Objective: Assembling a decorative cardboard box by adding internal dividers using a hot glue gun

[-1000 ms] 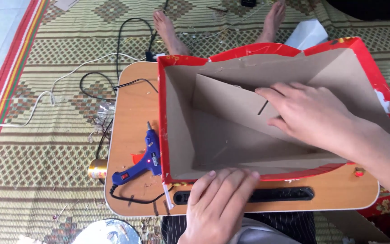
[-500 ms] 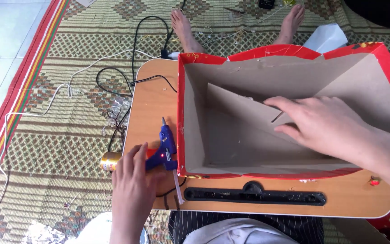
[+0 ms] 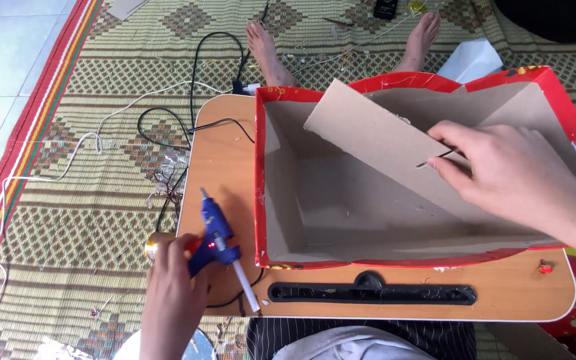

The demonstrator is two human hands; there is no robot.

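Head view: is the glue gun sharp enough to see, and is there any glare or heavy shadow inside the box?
Head view: the blue glue gun in the left hand is sharp, its small red light visible; the red box interior is evenly lit with soft shadows along the walls; the right hand on the cardboard sheet shows no blur; no glare.

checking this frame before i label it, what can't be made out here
Head view only:
- Glue gun handle: covered by the left hand.
- Card panel right end: behind the right hand.
- Box right corner: cut off by the frame edge.
- Black item at the top: cropped, too small to identify.
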